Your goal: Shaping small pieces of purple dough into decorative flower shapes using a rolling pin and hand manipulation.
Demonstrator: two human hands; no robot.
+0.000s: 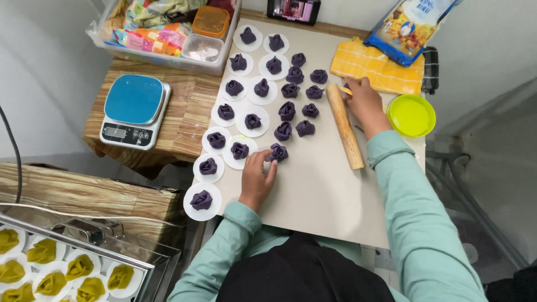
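Purple dough twists cover a pale board, many sitting on round white paper discs. The person's left hand rests at the board's near left, its fingers pinching one purple dough piece just beside a disc. The right hand reaches farther up the board, curled around something small and orange, touching the top end of a wooden rolling pin. A lime-green lid lies just right of that hand.
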